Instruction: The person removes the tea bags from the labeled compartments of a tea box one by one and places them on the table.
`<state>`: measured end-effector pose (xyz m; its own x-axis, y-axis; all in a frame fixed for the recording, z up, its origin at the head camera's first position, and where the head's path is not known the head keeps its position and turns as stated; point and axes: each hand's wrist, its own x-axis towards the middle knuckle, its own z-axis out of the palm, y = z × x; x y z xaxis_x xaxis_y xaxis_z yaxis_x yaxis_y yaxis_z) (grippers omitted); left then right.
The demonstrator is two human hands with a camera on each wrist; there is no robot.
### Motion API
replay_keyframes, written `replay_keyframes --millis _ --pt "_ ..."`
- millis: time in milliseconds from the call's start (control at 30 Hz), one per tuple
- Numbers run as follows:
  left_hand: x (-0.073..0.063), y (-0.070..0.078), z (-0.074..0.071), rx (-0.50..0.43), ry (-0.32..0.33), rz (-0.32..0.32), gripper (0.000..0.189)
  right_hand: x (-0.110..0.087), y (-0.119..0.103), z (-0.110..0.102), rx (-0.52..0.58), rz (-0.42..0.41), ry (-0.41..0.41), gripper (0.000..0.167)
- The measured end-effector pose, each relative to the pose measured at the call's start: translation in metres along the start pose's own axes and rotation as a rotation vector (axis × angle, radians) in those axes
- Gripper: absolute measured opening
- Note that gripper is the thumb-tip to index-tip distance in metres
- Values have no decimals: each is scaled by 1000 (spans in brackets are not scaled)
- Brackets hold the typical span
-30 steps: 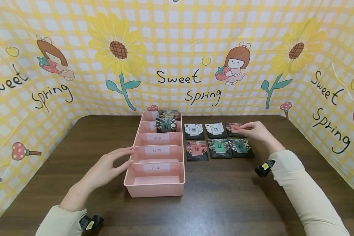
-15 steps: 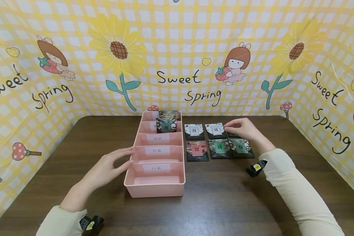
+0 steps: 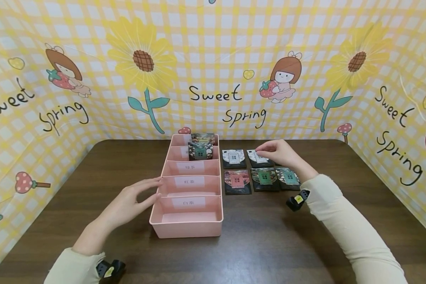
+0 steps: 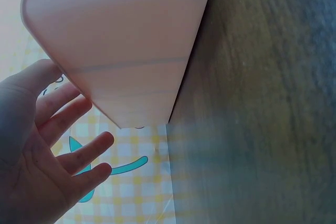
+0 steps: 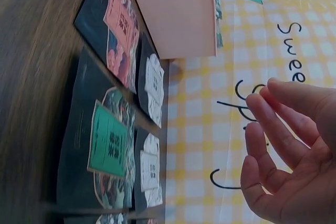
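My left hand rests its fingertips at the left rim of a long pink divided box; the left wrist view shows its fingers spread and relaxed along that rim. My right hand hovers over the back row of tea sachets, its fingertips overlapping a white-labelled sachet. Nothing shows between its loosely bent fingers in the right wrist view. Another white-labelled sachet lies left of it. In front lie a red-labelled sachet, a green one and a second green one, partly covered by my right wrist.
Dark sachets stand in the box's two rear compartments, one green-labelled in front of another. The three nearer compartments carry paper labels. A brown wooden table bears everything, with a checked cloth behind.
My right hand has moved left from the red-labelled sachet at the back right to above the white-labelled one, now covering the red one. The left hand has stayed at the box.
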<state>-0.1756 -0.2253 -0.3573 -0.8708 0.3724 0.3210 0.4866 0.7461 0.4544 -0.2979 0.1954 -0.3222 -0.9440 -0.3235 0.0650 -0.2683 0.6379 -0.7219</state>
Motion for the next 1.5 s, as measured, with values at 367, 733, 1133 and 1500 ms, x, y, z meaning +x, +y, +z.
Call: replay_keyframes --millis 367,733,1133,1500 --pt "0 -1 0 7 -5 -11 35 15 -14 13 31 -20 -25 27" --pt "0 -2 0 9 -2 -5 35 37 -28 32 36 -89 -33 25" --pt "0 -2 0 14 3 -5 35 60 -47 49 13 -149 -33 25" --pt "0 -2 0 3 -5 -11 36 78 -57 61 -8 -190 -51 23"
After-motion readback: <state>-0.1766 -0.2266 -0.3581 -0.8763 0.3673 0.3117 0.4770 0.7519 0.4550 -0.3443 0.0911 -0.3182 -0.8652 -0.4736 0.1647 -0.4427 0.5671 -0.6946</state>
